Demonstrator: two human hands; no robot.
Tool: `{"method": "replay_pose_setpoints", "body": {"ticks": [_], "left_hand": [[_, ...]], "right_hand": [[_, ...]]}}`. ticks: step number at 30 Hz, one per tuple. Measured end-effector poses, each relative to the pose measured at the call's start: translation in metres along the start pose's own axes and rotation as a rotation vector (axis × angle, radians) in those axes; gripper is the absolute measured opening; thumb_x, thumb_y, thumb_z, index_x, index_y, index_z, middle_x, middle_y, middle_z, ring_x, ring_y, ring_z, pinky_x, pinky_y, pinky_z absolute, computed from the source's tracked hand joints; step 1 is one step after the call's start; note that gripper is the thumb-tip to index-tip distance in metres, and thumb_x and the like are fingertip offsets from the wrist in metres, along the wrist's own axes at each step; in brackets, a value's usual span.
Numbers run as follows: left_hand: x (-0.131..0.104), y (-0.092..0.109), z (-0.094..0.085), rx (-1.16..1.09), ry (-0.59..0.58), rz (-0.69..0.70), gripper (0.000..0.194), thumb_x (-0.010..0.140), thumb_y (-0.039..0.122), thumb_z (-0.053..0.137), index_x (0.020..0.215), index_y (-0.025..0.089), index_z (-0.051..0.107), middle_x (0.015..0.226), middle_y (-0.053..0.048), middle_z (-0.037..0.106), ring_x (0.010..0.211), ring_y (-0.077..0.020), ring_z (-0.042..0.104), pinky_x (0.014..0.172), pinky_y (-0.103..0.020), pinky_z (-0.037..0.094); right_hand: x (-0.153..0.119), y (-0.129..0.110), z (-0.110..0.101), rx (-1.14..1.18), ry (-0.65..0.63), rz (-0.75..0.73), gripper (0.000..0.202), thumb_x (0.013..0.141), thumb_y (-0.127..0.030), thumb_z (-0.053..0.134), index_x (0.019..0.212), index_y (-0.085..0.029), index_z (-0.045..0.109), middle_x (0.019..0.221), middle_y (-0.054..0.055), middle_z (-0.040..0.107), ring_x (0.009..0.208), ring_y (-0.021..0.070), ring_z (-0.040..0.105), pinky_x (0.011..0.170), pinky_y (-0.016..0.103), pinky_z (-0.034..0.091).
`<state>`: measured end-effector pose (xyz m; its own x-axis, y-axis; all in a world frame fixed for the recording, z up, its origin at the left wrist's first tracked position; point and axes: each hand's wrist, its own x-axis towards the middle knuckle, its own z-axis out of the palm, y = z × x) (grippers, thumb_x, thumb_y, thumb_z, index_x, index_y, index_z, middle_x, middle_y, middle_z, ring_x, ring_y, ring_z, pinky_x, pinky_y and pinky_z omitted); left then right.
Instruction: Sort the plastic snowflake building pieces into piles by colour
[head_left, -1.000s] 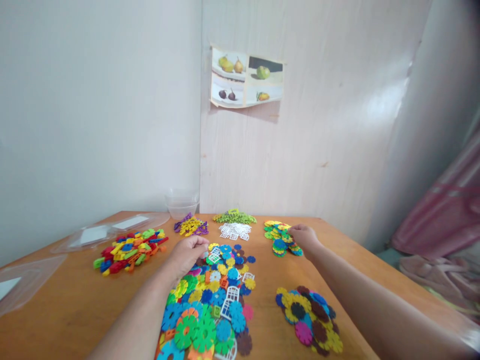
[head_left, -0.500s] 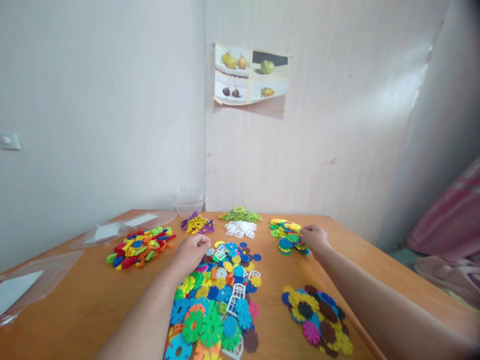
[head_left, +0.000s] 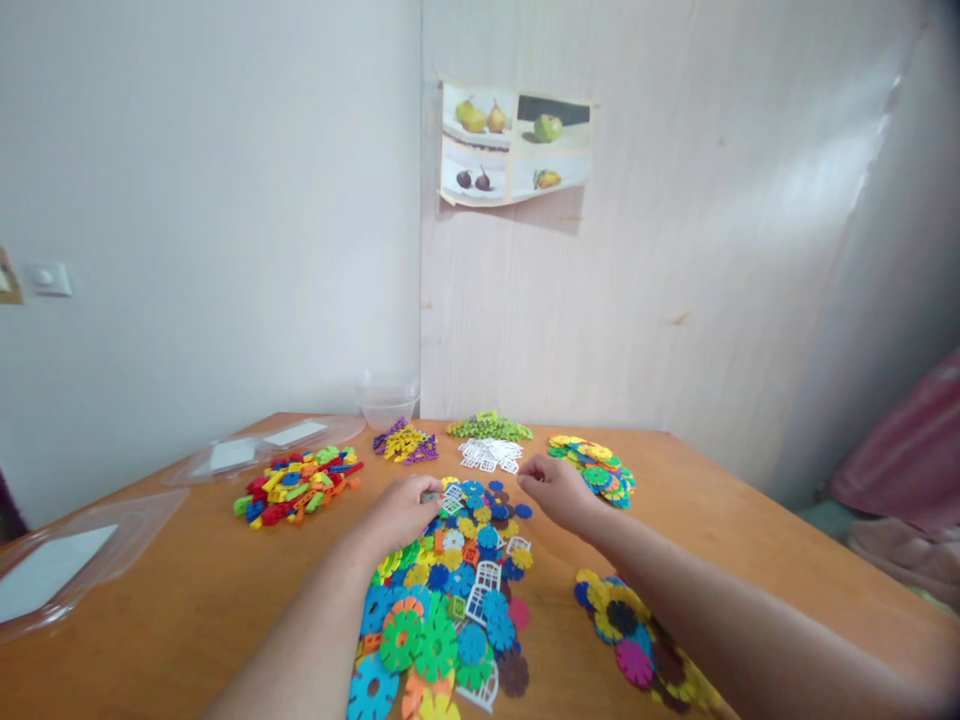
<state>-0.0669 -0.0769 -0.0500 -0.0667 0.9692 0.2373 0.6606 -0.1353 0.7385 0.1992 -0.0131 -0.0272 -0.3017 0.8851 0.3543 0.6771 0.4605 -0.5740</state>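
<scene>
A long mixed pile of flower-shaped discs point(head_left: 437, 640) with some white window-shaped pieces point(head_left: 482, 592) lies down the middle of the table. My left hand point(head_left: 405, 510) is at the upper left edge of this pile, its fingers closed; what they hold, if anything, is hidden. Over the pile's upper right edge is my right hand point(head_left: 553, 486), with fingers pinched together and any piece between them too small to make out. Behind the right hand sits a heap of green, yellow and blue discs point(head_left: 600, 472). Another disc heap point(head_left: 621, 622) lies partly under my right forearm.
Red, yellow and blue blocks point(head_left: 296, 490) are piled at left. Farther back are purple and yellow pieces point(head_left: 406, 443), green pieces point(head_left: 491, 427), white pieces point(head_left: 489, 453) and clear bowls point(head_left: 388, 400). Clear lids point(head_left: 146, 515) lie along the left edge.
My right hand has moved left from the green and yellow disc heap to the upper right of the middle pile. My left hand stays by the pile. The view has shifted slightly.
</scene>
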Motion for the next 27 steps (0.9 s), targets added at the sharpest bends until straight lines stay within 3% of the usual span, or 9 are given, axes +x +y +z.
{"method": "replay_pose_setpoints", "body": {"ticks": [3, 9, 16, 21, 27], "left_hand": [[0.001, -0.002, 0.001, 0.147, 0.0, 0.104, 0.023, 0.076, 0.029, 0.065, 0.095, 0.022, 0.075, 0.101, -0.008, 0.073, 0.095, -0.0232, 0.065, 0.081, -0.028, 0.045], [0.002, -0.001, 0.0, 0.353, -0.014, 0.172, 0.022, 0.082, 0.037, 0.062, 0.091, 0.023, 0.076, 0.093, -0.008, 0.071, 0.09, -0.0228, 0.064, 0.077, -0.028, 0.043], [0.002, -0.003, 0.001, 0.438, -0.03, 0.199, 0.02, 0.084, 0.036, 0.06, 0.093, 0.025, 0.074, 0.094, -0.004, 0.07, 0.09, -0.0204, 0.063, 0.077, -0.026, 0.043], [0.004, -0.005, 0.001, 0.455, -0.037, 0.204, 0.019, 0.084, 0.035, 0.059, 0.091, 0.024, 0.073, 0.092, -0.005, 0.069, 0.089, -0.02, 0.063, 0.075, -0.025, 0.043], [0.005, -0.003, 0.0, 0.447, -0.053, 0.205, 0.019, 0.084, 0.036, 0.058, 0.087, 0.023, 0.072, 0.087, -0.004, 0.069, 0.085, -0.0198, 0.063, 0.07, -0.025, 0.041]], "right_hand": [[0.002, -0.014, 0.016, -0.05, -0.116, -0.009, 0.014, 0.079, -0.028, 0.06, 0.079, -0.019, 0.07, 0.072, 0.001, 0.069, 0.066, 0.0134, 0.059, 0.055, 0.022, 0.033], [0.018, -0.037, 0.033, -0.213, -0.223, 0.01, 0.023, 0.082, -0.037, 0.058, 0.085, -0.021, 0.075, 0.081, 0.003, 0.073, 0.072, 0.0154, 0.063, 0.056, 0.022, 0.034], [0.032, -0.049, 0.052, -0.306, -0.222, 0.108, 0.041, 0.077, -0.057, 0.06, 0.073, -0.019, 0.073, 0.084, 0.01, 0.074, 0.074, 0.022, 0.066, 0.058, 0.026, 0.04], [0.032, -0.053, 0.057, -0.282, -0.169, 0.124, 0.032, 0.073, -0.049, 0.066, 0.088, -0.022, 0.074, 0.09, 0.008, 0.074, 0.081, 0.0219, 0.067, 0.061, 0.025, 0.042], [0.029, -0.048, 0.059, -0.057, -0.057, 0.129, 0.018, 0.078, -0.036, 0.062, 0.073, -0.019, 0.069, 0.076, 0.003, 0.071, 0.07, 0.0154, 0.062, 0.056, 0.022, 0.037]]}}
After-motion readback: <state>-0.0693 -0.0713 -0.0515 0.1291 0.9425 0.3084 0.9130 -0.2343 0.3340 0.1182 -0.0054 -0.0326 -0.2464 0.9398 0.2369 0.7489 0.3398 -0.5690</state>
